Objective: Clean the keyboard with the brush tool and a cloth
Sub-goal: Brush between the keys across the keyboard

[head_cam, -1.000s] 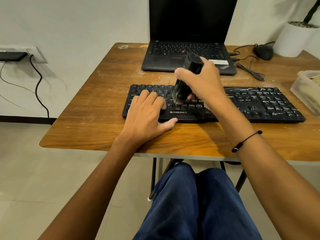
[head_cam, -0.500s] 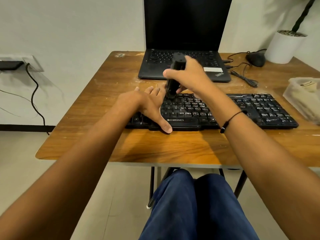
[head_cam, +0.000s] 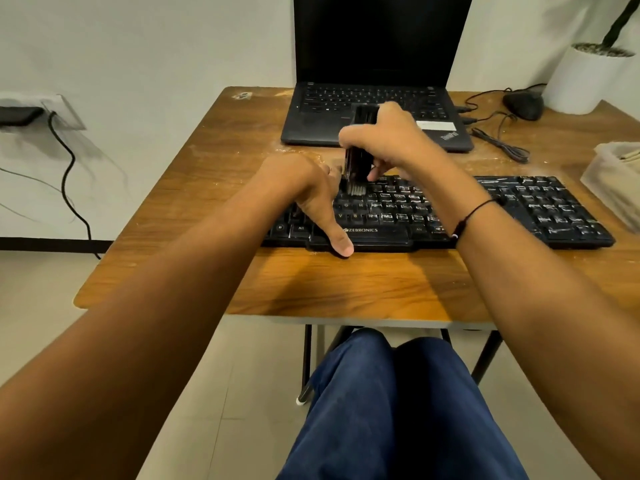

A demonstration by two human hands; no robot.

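Right hand: the right hand [head_cam: 388, 140] has its fingers and thumb curled round the black brush tool [head_cam: 358, 154], holding it upright with the bristles pointing down.
Brush tool: its pale bristle tip [head_cam: 356, 188] touches the upper key rows of the black Zebronics keyboard [head_cam: 519, 209], directly below the right hand and just right of the left hand's fingers.
Left hand: the left hand [head_cam: 304, 188] lies flat over the left part of the keyboard, fingers extended and relaxed, holding nothing. Its thumb [head_cam: 337, 237] stretches toward the person and rests on the front edge of the keyboard beside the printed brand name.
Keyboard: it lies crosswise on the wooden table [head_cam: 346, 285], under both hands, and runs well out to the right of the right hand. Its keys show whitish marks.
Wrist band: a thin black cord bracelet [head_cam: 474, 216] circles the right wrist.
Beyond the hands: an open black ThinkPad laptop [head_cam: 377, 64] with a dark screen stands just past the right hand.
Right of the right hand: a black mouse [head_cam: 523, 103] with its cable, a white plant pot [head_cam: 588, 77] and, at the picture's edge, a pale translucent container [head_cam: 616, 178].
Left of the left hand: a wall outlet with a black cable [head_cam: 69, 178] hanging down, well off the table.
Cloth: I cannot tell where it is.
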